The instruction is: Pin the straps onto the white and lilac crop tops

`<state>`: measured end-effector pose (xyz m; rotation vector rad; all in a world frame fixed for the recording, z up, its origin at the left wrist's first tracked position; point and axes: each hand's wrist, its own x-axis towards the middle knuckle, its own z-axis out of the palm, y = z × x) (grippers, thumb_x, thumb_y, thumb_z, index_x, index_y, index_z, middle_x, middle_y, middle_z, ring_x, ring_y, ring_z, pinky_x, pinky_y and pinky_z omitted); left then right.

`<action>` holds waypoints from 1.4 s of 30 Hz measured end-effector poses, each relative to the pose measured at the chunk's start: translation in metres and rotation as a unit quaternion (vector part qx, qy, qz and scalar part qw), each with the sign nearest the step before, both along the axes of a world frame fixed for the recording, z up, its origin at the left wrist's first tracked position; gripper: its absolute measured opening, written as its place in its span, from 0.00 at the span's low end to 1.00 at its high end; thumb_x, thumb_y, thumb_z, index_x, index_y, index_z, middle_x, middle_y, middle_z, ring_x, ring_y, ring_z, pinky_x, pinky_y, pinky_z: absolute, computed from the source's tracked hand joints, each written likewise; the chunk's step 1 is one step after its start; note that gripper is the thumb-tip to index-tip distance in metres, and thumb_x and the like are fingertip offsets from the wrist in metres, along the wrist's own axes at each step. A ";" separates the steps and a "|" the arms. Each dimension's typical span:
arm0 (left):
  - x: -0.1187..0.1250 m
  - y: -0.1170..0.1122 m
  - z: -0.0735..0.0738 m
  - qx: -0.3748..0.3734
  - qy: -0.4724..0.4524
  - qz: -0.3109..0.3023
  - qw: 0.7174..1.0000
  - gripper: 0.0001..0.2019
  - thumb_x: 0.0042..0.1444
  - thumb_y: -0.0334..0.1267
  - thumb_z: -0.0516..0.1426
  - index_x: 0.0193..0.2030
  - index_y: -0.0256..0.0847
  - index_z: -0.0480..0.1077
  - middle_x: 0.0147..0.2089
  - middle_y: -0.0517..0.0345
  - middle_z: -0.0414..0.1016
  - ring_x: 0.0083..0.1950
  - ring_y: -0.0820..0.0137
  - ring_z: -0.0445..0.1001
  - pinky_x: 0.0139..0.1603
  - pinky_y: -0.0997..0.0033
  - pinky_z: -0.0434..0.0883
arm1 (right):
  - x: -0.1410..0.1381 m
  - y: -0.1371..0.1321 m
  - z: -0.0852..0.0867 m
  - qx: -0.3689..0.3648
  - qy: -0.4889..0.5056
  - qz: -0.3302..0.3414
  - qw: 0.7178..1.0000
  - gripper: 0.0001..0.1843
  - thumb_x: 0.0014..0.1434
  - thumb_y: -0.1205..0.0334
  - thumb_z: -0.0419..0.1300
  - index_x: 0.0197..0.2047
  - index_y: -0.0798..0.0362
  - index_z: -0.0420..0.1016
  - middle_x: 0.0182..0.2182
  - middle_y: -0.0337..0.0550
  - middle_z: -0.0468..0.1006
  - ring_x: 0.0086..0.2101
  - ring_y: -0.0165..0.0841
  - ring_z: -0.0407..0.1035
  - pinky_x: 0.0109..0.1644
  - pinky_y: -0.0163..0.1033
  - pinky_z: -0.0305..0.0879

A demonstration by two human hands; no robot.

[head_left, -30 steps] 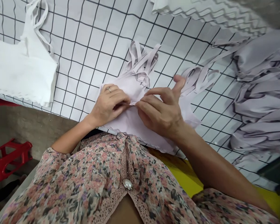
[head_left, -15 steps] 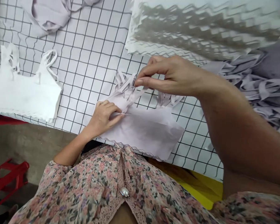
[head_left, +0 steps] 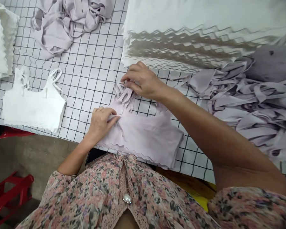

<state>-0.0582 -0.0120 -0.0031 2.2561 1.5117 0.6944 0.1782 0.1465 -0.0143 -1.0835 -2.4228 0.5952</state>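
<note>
A lilac bra top [head_left: 147, 135] with thin straps and a wavy hem lies flat at the table's front edge, close to my body. My left hand [head_left: 100, 123], with a ring on one finger, pinches the cloth between thumb and forefinger at the left part of its neckline. Above it, my right hand [head_left: 144, 81] has thumb and fingers closed on the left strap loops [head_left: 124, 95] of the same top. My right forearm partly covers the straps on the other side.
A white bra top [head_left: 34, 109] lies at left on the grid-patterned tablecloth [head_left: 92, 57]. Beyond are a stack of white wavy-edged pieces [head_left: 193, 41], a lilac pile [head_left: 248, 98] at right, another lilac heap [head_left: 54, 31] and more white pieces [head_left: 1, 44]. A red stool [head_left: 11, 194] stands below.
My right hand has moved left and slightly up with the strap, which now lies straighter on the left side. My left hand stays at the neckline. The view has shifted, showing more of the table's far side.
</note>
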 end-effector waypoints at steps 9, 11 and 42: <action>0.000 -0.061 0.001 0.017 0.024 -0.123 0.992 0.39 0.74 0.29 0.47 0.87 0.42 0.36 0.82 0.36 0.61 0.87 0.53 0.55 0.83 0.41 0.66 | 0.018 -0.228 0.015 0.061 -0.085 -0.077 0.992 0.42 0.80 0.57 0.49 0.87 0.49 0.33 0.78 0.62 0.63 0.76 0.52 0.61 0.81 0.73 0.49; -0.014 -0.064 -0.003 -0.014 0.092 -0.151 0.984 0.45 0.73 0.32 0.50 0.88 0.37 0.26 0.86 0.33 0.51 0.89 0.49 0.49 0.87 0.39 0.57 | 0.039 -0.260 0.002 0.018 -0.140 -0.100 0.985 0.46 0.80 0.48 0.48 0.87 0.49 0.24 0.80 0.62 0.58 0.77 0.54 0.59 0.80 0.75 0.48; -0.029 -0.056 -0.003 0.041 0.177 -0.167 0.969 0.41 0.74 0.49 0.60 0.87 0.55 0.47 0.90 0.52 0.31 0.90 0.50 0.40 0.90 0.42 0.42 | 0.046 -0.260 -0.009 0.101 -0.145 -0.074 0.982 0.49 0.80 0.36 0.39 0.86 0.62 0.29 0.77 0.63 0.64 0.76 0.50 0.61 0.84 0.69 0.25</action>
